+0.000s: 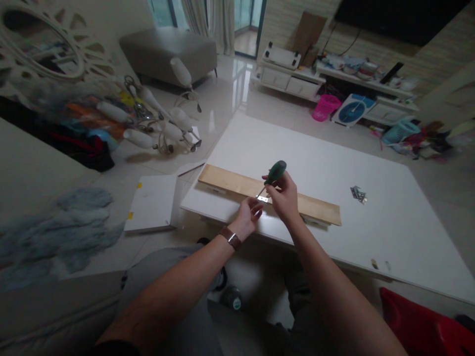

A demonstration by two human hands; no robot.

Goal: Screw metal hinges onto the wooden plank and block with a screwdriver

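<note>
My right hand [284,193] is wrapped round a screwdriver [276,171] with a green and black handle, its shaft slanting down to the left. The tip reaches a small shiny metal bracket [262,199] at the front edge of a long wooden board [230,181]. At that tip my left hand [250,215] has its fingers closed, touching or very near the bracket. What they pinch is too small to make out. The board lies on a large white panel [315,148].
A small pile of metal brackets [358,194] lies to the right on the panel. Two small items [374,263] sit near its front edge. At the left are a white box-like piece [154,202] and lamp parts [170,131] on the floor. A red seat [423,321] stands lower right.
</note>
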